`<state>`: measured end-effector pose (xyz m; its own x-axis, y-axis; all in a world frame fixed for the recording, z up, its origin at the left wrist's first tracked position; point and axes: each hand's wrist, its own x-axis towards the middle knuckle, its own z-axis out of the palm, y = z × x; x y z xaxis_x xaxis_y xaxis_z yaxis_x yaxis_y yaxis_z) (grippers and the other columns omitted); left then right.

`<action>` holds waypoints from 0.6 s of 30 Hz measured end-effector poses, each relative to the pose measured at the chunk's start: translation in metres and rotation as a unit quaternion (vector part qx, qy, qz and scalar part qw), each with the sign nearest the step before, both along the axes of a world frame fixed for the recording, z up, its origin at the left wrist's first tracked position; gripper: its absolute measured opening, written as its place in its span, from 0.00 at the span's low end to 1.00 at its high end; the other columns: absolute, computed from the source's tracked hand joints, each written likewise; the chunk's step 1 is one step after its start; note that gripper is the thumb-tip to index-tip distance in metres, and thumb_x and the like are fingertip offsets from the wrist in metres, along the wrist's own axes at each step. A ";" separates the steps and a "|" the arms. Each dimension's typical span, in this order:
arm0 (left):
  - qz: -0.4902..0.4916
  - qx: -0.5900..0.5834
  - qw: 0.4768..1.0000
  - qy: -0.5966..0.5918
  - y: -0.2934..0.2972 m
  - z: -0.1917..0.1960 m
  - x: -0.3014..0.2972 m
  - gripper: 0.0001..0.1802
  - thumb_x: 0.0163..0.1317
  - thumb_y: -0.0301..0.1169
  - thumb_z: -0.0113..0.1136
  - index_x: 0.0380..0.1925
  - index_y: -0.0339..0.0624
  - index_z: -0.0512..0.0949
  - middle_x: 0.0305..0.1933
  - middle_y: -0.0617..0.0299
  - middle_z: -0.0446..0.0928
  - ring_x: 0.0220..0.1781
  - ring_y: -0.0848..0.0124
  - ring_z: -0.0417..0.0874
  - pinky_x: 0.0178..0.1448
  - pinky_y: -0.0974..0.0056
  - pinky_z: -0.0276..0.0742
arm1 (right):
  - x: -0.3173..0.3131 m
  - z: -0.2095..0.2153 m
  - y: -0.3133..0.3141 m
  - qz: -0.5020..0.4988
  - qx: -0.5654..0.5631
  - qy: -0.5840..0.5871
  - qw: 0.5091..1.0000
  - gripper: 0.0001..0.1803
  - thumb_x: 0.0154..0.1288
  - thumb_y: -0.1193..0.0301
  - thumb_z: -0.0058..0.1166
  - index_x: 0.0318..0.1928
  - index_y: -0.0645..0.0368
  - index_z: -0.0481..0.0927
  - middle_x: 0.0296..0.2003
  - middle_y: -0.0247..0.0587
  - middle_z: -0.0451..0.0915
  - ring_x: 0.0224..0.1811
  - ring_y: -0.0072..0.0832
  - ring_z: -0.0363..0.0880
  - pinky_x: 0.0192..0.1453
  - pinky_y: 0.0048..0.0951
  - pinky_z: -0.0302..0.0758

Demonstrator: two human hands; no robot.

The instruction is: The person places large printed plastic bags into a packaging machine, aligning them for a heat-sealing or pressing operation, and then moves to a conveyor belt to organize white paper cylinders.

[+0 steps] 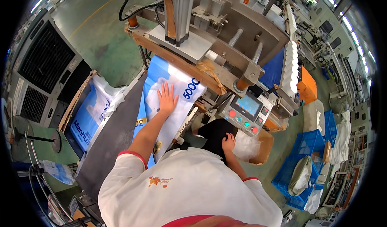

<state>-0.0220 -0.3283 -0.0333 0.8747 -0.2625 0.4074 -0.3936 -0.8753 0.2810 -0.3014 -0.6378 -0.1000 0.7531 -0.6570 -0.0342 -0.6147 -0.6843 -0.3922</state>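
Note:
My left hand [167, 100] lies flat with its fingers spread on a blue and white printed plastic sheet [177, 80]. The sheet rests on a dark grey worktable [117, 126], and its far edge runs up to the crossbar of a metal press [181, 49]. Closer to me, more printed film with yellow patches shows under my left forearm. My right hand [228, 143] rests on my dark-trousered leg [213, 136], holding nothing, its fingers loosely apart. A control panel [246, 111] with a lit screen and coloured buttons sits just beyond it.
On the left, a box [86, 118] holds similar printed plastic bags, beside a large air cooler [44, 66]. A cardboard box [262, 146] with clear plastic stands right of my leg. Blue crates [300, 146] are on the floor farther right. A black cable [125, 5] loops by the press.

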 end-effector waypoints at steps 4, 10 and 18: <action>-0.030 -0.093 0.993 -0.059 0.004 -0.008 0.007 0.37 0.61 0.45 0.49 0.67 0.43 0.51 0.72 0.39 0.40 0.73 0.43 0.38 0.69 0.35 0.33 | 0.001 -0.006 -0.002 0.014 -0.018 -0.015 1.000 0.19 0.56 0.63 0.52 0.50 0.43 0.75 0.56 0.33 0.69 0.59 0.40 0.64 0.62 0.42 0.64; -0.025 -0.206 0.964 -0.168 0.012 -0.003 -0.004 0.36 0.61 0.45 0.47 0.66 0.41 0.53 0.71 0.38 0.40 0.73 0.39 0.38 0.71 0.37 0.32 | 0.002 -0.049 -0.024 0.043 -0.004 -0.045 0.998 0.18 0.55 0.63 0.53 0.49 0.41 0.75 0.56 0.32 0.68 0.59 0.40 0.64 0.60 0.45 0.65; -0.049 -0.073 0.996 -0.022 0.058 0.093 -0.047 0.27 0.58 0.42 0.50 0.58 0.46 0.68 0.67 0.56 0.59 0.70 0.54 0.55 0.70 0.39 0.38 | 0.041 -0.043 -0.014 0.026 0.064 0.087 0.994 0.24 0.52 0.61 0.56 0.52 0.47 0.73 0.58 0.46 0.67 0.61 0.45 0.62 0.63 0.46 0.61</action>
<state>-0.0686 -0.2704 0.0599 0.8281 -0.2809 0.4851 -0.4899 -0.7832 0.3829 -0.2600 -0.6513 -0.1428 0.7613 -0.5992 -0.2475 -0.6459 -0.6679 -0.3698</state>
